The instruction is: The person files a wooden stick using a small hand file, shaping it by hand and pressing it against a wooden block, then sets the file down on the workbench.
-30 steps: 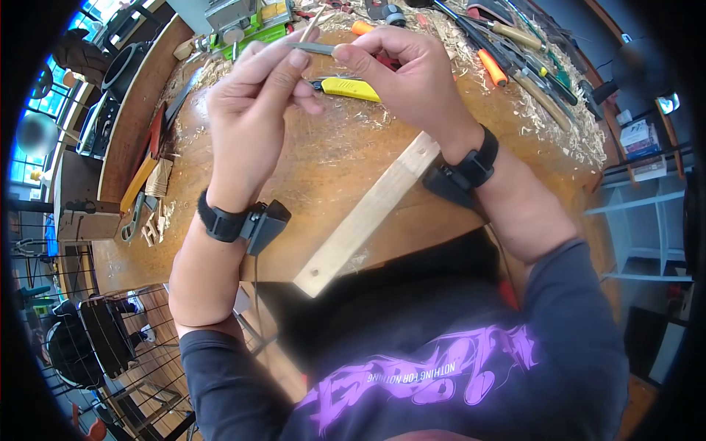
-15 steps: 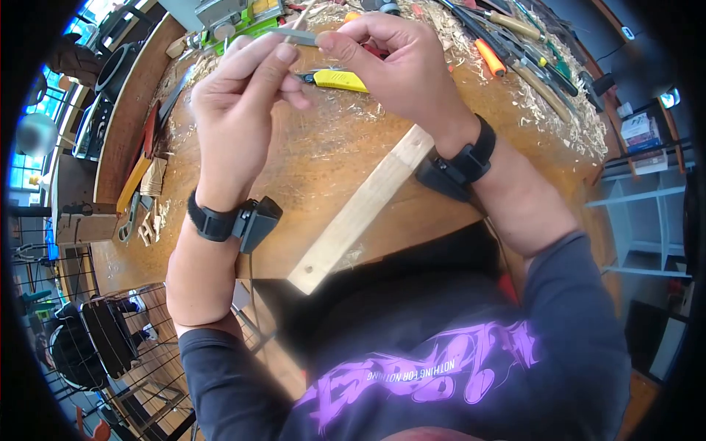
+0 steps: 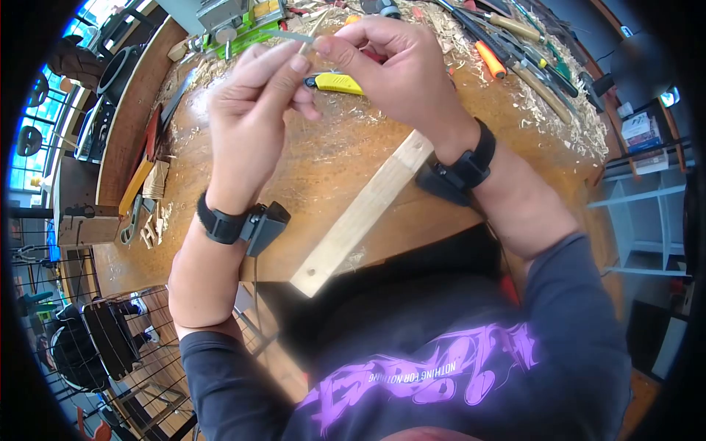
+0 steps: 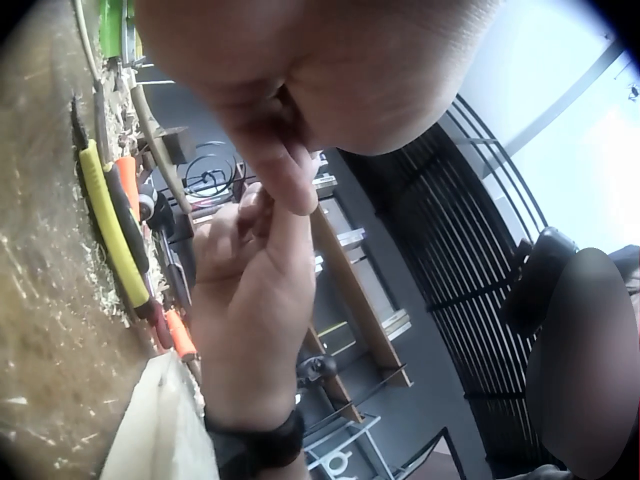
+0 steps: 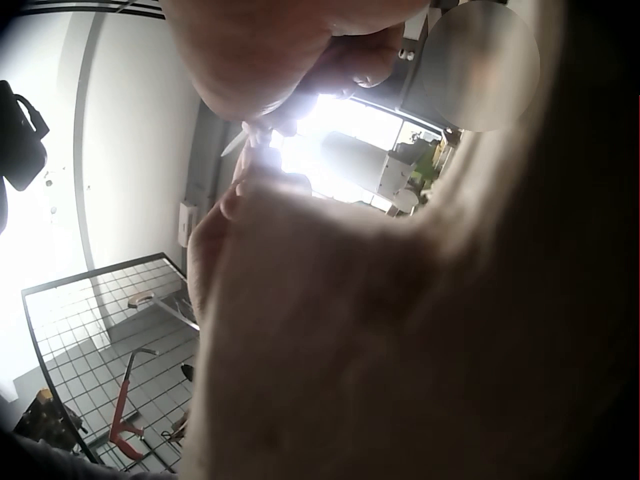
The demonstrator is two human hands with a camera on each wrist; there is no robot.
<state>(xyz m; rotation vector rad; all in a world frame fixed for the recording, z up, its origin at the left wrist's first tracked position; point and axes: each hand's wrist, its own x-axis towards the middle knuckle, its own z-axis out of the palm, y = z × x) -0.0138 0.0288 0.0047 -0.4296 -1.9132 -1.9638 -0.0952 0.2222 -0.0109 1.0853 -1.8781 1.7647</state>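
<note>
Toward the top of the head view, my left hand (image 3: 250,117) pinches a thin pale wooden stick (image 3: 318,28) between thumb and fingers. My right hand (image 3: 412,73) meets it there, thumb and forefinger gripping the end of a narrow flat grey strip (image 3: 288,34). The strip crosses the stick close above my left fingertips; its exact kind is not clear. A yellow utility knife (image 3: 338,83) lies on the bench just beyond the hands. In the left wrist view, the right hand (image 4: 255,300) appears behind the left fingers, which hide most of the stick.
A flat wooden bar (image 3: 364,213) lies diagonally on the workbench (image 3: 220,257), its near end overhanging the front edge. Files and other handled tools (image 3: 529,73) lie among shavings at the right. A green vise (image 3: 246,37) stands at the back left, with a handsaw (image 3: 140,176) below it.
The grey strip and my right hand have shifted left across the stick, bringing the thumbs nearer each other. My left hand dipped left, then came back. The bar and knife stay put.
</note>
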